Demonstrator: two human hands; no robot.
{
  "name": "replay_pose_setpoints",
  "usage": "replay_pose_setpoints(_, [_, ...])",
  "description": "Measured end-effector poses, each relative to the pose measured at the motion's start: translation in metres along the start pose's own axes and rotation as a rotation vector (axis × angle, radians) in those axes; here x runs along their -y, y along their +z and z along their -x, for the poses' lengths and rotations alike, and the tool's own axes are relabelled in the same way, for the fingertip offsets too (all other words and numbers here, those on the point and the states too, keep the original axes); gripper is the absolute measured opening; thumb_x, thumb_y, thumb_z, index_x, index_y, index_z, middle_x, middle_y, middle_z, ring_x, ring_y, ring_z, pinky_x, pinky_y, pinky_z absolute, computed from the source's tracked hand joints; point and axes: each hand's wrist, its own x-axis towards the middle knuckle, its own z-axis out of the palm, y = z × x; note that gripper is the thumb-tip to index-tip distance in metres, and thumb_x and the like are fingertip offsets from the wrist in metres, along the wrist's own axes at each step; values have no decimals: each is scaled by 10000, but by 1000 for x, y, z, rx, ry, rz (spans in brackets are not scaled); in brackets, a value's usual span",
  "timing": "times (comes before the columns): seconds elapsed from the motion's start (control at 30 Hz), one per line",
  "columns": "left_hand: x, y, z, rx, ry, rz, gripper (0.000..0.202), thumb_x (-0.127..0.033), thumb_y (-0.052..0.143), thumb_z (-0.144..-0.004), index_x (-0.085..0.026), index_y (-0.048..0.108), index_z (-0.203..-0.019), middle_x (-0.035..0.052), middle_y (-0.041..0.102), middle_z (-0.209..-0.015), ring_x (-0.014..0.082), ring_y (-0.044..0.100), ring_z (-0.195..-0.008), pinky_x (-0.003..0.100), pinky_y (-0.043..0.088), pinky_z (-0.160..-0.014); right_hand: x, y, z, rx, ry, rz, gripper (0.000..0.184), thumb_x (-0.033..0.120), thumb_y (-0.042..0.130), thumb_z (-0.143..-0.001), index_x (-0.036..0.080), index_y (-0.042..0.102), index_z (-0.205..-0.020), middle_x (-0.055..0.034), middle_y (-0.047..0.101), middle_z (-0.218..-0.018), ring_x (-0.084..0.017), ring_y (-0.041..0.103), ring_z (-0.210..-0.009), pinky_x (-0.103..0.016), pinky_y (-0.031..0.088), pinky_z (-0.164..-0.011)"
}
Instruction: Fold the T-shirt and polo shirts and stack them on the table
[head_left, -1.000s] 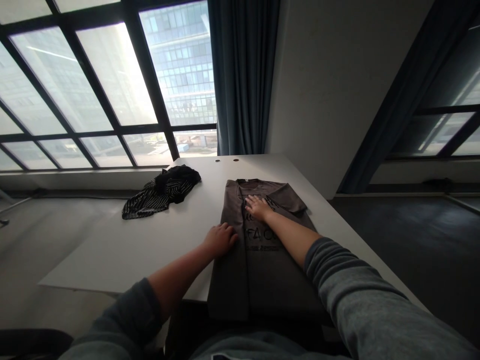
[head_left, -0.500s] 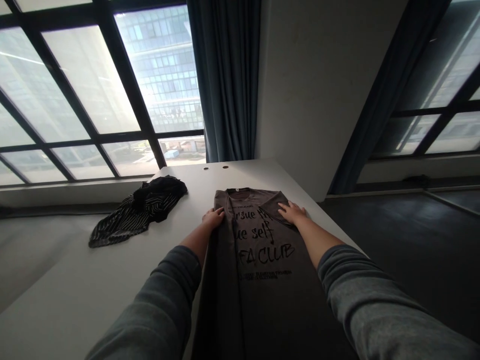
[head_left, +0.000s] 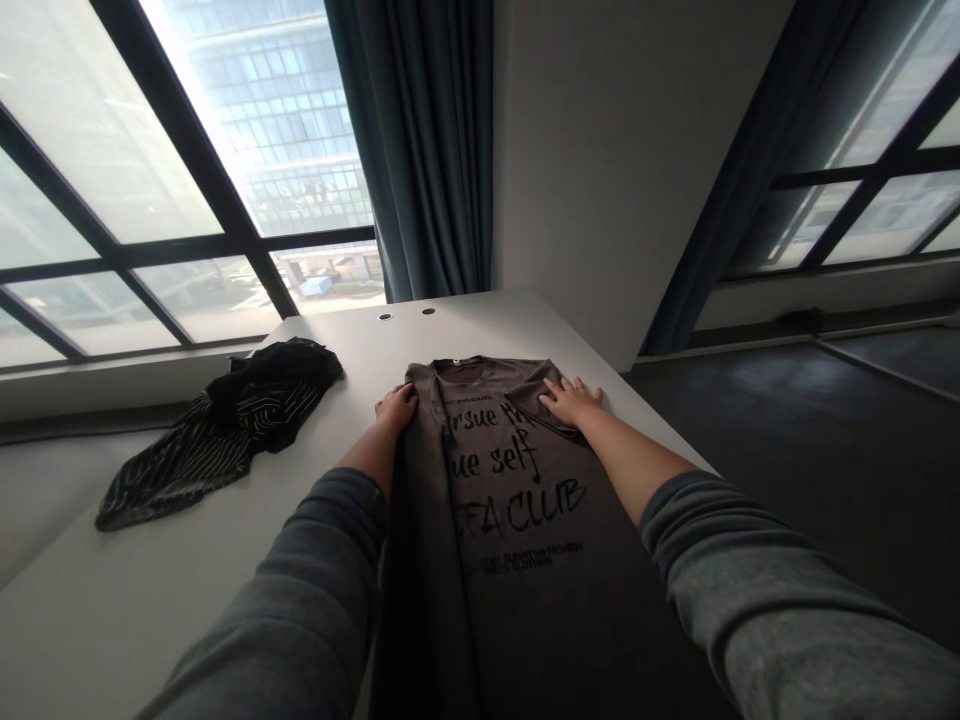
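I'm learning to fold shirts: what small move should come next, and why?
I'd suggest the right hand fold its side of the shirt inward: the opposite side covers the start of the lettering, while this one lies flat below the sleeve.

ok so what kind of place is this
Probably an office or similar workroom: there's a white table with two round openings in its top, a large dark-framed window facing a glass-fronted building, and a long blue curtain.

A white table [head_left: 480, 325] bears a shirt [head_left: 525, 590] and, apparently, a striped garment [head_left: 240, 425].
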Motion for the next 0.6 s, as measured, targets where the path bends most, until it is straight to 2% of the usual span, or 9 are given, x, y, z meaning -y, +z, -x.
replay_pose_setpoints(0.13, [5,0,-15,-21,-9,0,521,-410,528,-1009,-353,546,-1526,39,546,-1596,309,485,-1470,511,414,-1167,9,-4,-14,8,-1,-5,759,670,188,-1025,342,182,-1710,-58,179,-1781,-361,62,-1636,-773,97,-1213])
replay_pose_setpoints(0.27, [10,2,-29,-60,-3,5,529,-374,541,-1003,-344,541,-1531,34,561,-1579,293,507,-1445,454,441,-1146,18,-8,-29,-8,-21,-4,731,606,169,-1045,305,191,-1711,-66,199,-1776,-337,83,-1636,-725,107,-1243])
replay_pose_setpoints(0.4, [16,4,-46,-90,-14,9,529,-315,541,-993,-328,556,-1522,39,582,-1551,282,541,-1406,406,465,-1120,27,-9,-48,-15,-22,-6,726,592,170,-1051,289,211,-1709,-72,213,-1772,-339,95,-1633,-716,94,-1249])
replay_pose_setpoints(0.6, [26,5,-82,-107,-29,19,542,-267,524,-988,-300,555,-1528,49,573,-1560,279,547,-1393,405,448,-1148,44,-11,-82,-36,-26,-12,744,601,165,-1055,250,221,-1709,-102,199,-1772,-364,76,-1631,-738,89,-1232])
